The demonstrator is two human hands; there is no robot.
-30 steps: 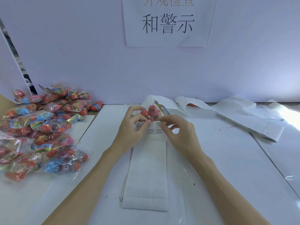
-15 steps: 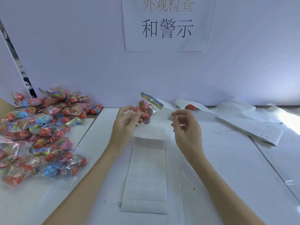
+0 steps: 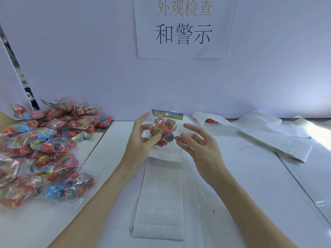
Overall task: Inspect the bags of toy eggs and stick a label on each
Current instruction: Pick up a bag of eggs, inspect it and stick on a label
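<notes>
A white table [image 3: 232,176] carries a heap of bagged toy eggs [image 3: 43,149] at left and a label backing strip [image 3: 161,194]; the left hand [image 3: 141,142] grasps one egg bag [image 3: 165,127] upright above the strip, while the right hand [image 3: 198,145], fingers relaxed, touches a small label [image 3: 180,132] at the bag's edge

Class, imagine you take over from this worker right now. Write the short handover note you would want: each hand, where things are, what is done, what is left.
Left hand holds one bag of toy eggs upright above the table.
Right hand is open, fingertips pressing a small white label against the bag's right side.
Label sheet lies flat below the hands; used backing paper is on the right.
Done: label on this bag.
Left: the pile of bags on the left. I cannot tell which of those are labelled.
</notes>
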